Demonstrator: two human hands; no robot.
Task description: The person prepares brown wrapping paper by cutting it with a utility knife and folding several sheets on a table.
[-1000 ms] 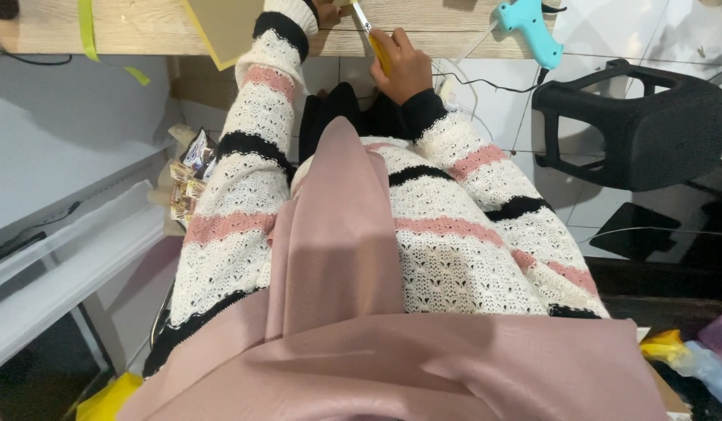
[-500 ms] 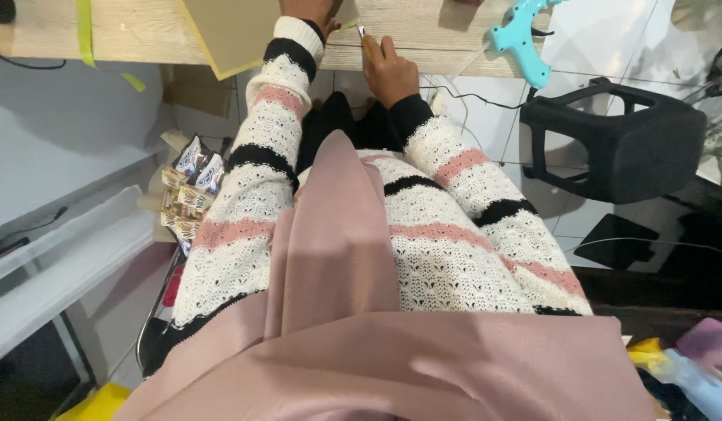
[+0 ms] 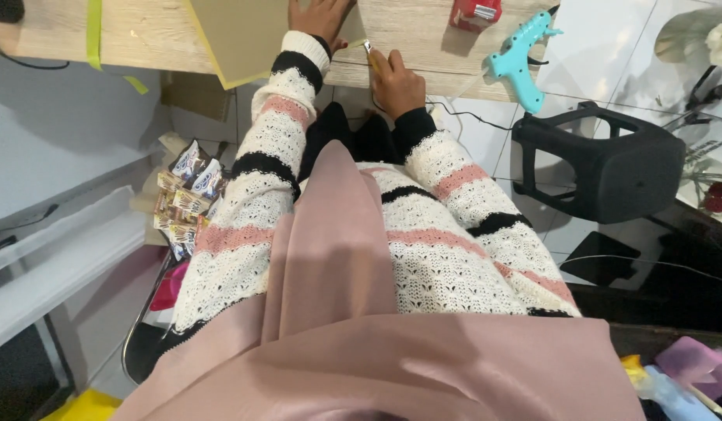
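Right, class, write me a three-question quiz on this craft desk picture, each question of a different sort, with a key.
1. True or false: the glue gun lies to the right of the right hand.
2. Which hand presses on the card sheet? A) left hand B) right hand C) neither
3. Fill in: the right hand holds a thin tool with a ______ handle on the desk.

Key: 1 true. 2 A. 3 yellow; what kind of tool it is cannot be told.
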